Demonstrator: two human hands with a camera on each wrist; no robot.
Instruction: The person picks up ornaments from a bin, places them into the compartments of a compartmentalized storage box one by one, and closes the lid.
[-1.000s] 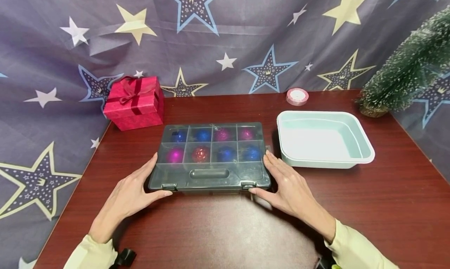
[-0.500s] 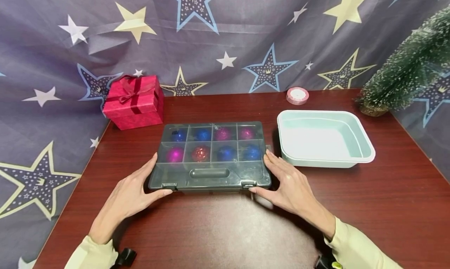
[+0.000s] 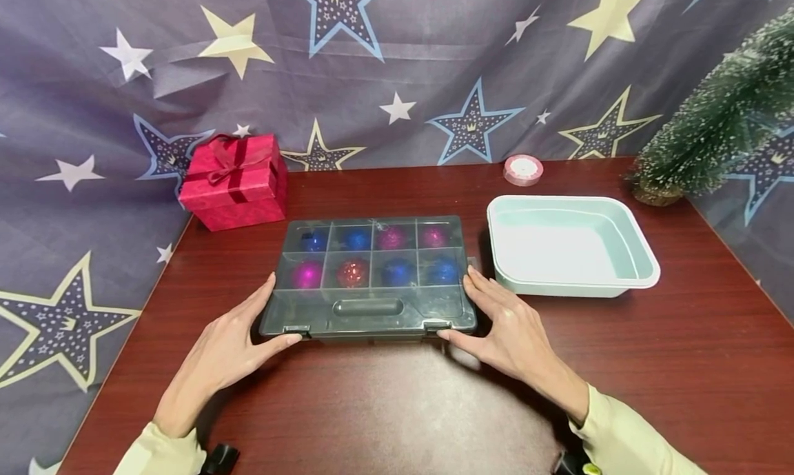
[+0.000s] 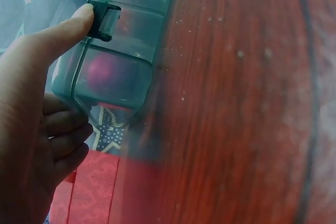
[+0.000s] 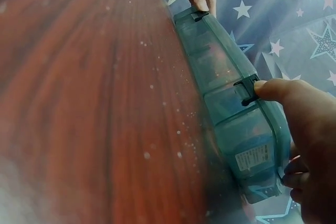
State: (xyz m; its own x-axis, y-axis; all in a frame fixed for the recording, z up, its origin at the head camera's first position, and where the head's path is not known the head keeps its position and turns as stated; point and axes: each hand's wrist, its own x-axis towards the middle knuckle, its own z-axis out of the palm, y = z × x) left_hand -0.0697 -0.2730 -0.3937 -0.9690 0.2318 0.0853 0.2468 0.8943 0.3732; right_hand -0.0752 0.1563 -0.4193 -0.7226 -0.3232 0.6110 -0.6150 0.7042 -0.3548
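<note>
A see-through dark green compartment box (image 3: 409, 323), lid closed, lies on the table in the head view. Glittery balls sit singly in its compartments, among them a magenta ball (image 3: 307, 275), a red ball (image 3: 353, 273) and a blue ball (image 3: 397, 272). My left hand (image 3: 220, 354) grips the box's near left corner, thumb at the left latch (image 4: 100, 20) and fingers along the side. At the near right corner my right hand (image 3: 511, 327) holds it likewise, its thumb pressed on the right latch (image 5: 247, 90). A white label (image 5: 253, 157) shows on the front wall.
Right of the box stands a pale mint tray (image 3: 567, 290). Behind it lie a pink ribbon roll (image 3: 523, 170) and a small frosted Christmas tree (image 3: 701, 137). A red gift box (image 3: 234, 185) stands back left, before a star-patterned cloth (image 3: 409, 41).
</note>
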